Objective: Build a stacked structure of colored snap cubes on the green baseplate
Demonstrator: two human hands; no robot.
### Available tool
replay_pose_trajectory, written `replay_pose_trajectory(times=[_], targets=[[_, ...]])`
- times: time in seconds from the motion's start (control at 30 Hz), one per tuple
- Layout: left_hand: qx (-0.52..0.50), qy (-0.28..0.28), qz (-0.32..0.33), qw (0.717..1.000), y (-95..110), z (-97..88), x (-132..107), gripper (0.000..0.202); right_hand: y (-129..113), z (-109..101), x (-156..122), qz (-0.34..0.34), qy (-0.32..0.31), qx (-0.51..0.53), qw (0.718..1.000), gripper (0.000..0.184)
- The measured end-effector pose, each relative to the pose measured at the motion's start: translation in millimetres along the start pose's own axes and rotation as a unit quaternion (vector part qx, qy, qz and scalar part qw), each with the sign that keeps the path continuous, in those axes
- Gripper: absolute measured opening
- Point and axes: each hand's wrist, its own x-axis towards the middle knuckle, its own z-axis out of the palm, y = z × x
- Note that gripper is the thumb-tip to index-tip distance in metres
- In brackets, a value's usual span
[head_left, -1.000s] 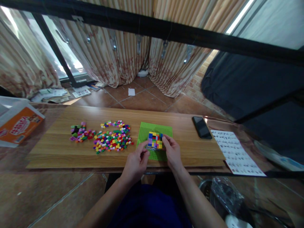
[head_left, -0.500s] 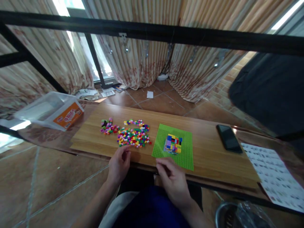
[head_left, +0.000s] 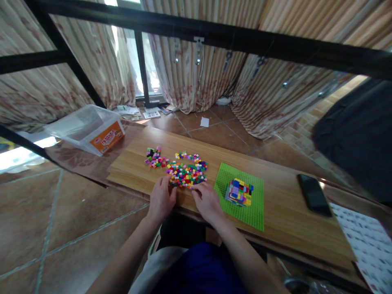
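Observation:
A loose pile of small colourful toy bricks [head_left: 187,174] lies on the wooden board. My left hand [head_left: 162,199] is at the pile's near left edge, fingers curled and thumb close to them; whatever they may hold is too small to make out. At the near right edge of the same pile, my right hand [head_left: 208,202] has its fingertips pinched together, and anything between them is hidden. To its right lies a green baseplate [head_left: 255,214]. On that plate stands a block built of multicoloured bricks [head_left: 239,192], touched by neither hand.
A smaller cluster of pink, black and green bricks [head_left: 156,158] lies left of the pile. A clear plastic box [head_left: 88,126] with an orange label stands at far left. A phone [head_left: 314,194] and a printed sheet [head_left: 364,241] lie at right. A black bar [head_left: 214,34] crosses above.
My right hand has moved left from the baseplate's near edge to the brick pile. My left hand stays by the pile. The camera view has shifted and tilted somewhat.

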Motion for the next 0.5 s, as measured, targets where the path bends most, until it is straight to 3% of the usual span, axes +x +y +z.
replay_pose_trajectory(times=[0.17, 0.5], targets=[[-0.066, 0.004, 0.004, 0.998, 5, 8.2, 4, 0.037, -5, -4, 20, 0.006, 0.036, -0.042, 0.998, 0.022], [-0.053, 0.007, 0.070, 0.996, 9, 20.9, 13, 0.028, -10, 0, 54, 0.029, -0.044, -0.171, 0.984, 0.029]])
